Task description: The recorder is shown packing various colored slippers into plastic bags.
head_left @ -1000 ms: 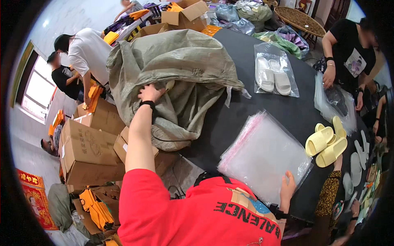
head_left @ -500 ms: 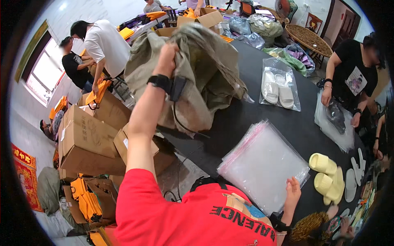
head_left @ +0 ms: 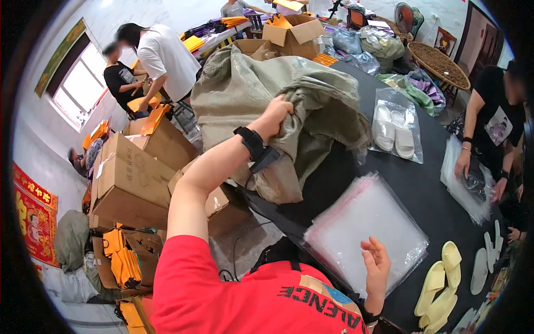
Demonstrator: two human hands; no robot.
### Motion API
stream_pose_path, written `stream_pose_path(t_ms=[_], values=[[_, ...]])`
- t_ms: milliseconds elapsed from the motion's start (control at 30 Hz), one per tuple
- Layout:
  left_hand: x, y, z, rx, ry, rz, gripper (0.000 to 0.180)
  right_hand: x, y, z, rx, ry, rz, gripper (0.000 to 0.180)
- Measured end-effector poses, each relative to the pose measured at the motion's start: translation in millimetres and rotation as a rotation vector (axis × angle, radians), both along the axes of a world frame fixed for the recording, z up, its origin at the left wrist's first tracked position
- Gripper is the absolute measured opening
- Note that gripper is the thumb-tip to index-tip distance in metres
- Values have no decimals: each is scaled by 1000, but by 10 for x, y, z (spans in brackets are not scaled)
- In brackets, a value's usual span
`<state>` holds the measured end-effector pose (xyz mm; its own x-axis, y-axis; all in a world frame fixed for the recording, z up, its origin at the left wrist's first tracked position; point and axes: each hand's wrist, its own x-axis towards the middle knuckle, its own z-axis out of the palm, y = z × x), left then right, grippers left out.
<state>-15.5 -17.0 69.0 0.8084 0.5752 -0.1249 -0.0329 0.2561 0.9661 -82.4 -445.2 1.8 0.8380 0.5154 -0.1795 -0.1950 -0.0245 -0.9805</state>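
Note:
My left hand is closed round a bunched fold of a large grey-green woven sack. The sack drapes over the far left part of a black-topped table, its lower edge hanging toward the table's side. I cannot see what is inside it. My right hand holds nothing; its fingers are bent a little and apart. It hovers at the near edge of a stack of clear plastic bags with pinkish edges. To its right lie pale yellow slippers, some overlapping.
A clear bag with white slippers lies beyond the stack. Across the table at right, a person handles clear bags. Cardboard boxes crowd the left side. Grey-white slipper pieces lie at the right edge.
My left hand has pulled the gripped sack to the right and a little nearer, and the sack has sagged lower. My right hand has shifted slightly left. The yellow slippers lie differently.

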Motion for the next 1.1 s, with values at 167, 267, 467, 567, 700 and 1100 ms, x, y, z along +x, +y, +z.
stream_pose_path(t_ms=[167,267,467,567,700,1100], values=[[6,166,45,28,-10,-187,39,-50,689,-38,-2,22,-59,41],[-78,186,160,-28,44,-240,41,-5,1511,-81,91,-6,-15,53],[-285,278,-174,132,0,-465,52,289,3216,-384,130,284,216,56],[-360,575,199,422,-43,-819,53,398,3664,-987,572,552,-27,58],[-454,1762,761,652,75,-1078,56,393,3768,-873,530,338,-11,44],[-912,4637,-1239,935,319,23,42,484,3837,-74,524,263,61,35]])
